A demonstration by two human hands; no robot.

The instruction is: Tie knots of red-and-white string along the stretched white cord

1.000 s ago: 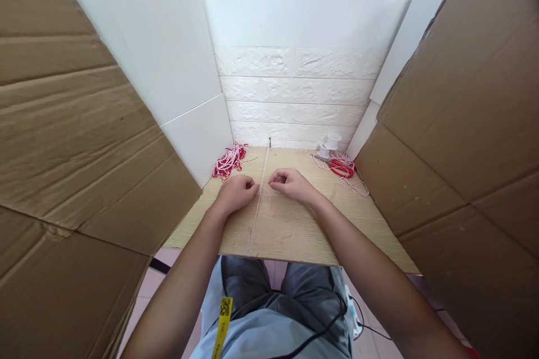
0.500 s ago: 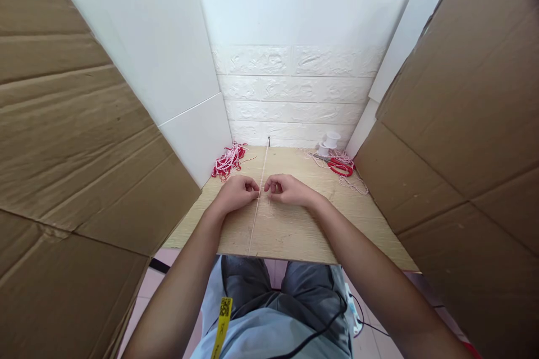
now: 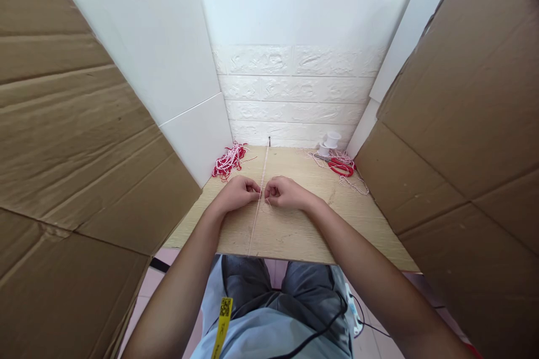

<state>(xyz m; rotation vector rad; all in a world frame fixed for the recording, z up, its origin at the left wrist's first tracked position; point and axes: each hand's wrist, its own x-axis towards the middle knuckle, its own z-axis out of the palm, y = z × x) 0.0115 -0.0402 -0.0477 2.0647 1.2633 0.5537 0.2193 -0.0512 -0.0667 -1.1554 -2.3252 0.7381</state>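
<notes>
Close work at a white cord (image 3: 256, 213)

It crosses the wooden tabletop (image 3: 298, 238) from far edge to near. Midway along the tabletop, the left hand (image 3: 240, 192) is nearly pinched together at the cord; the right hand (image 3: 287, 193), likewise, is just beside it. What either grips cannot be told.

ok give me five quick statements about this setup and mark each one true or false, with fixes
1. The pale cord runs between the left hand and the right hand. True.
2. The right hand rests on the red-handled scissors. False: it is beside the cord, apart from the scissors.
3. The white spools stand on the left side of the tabletop. False: they are on the right, near the scissors.
4. A red-and-pale-pink tangle of strings lies beyond the left hand. True.
5. The right hand's fingers are spread flat. False: they are curled inward.
</notes>
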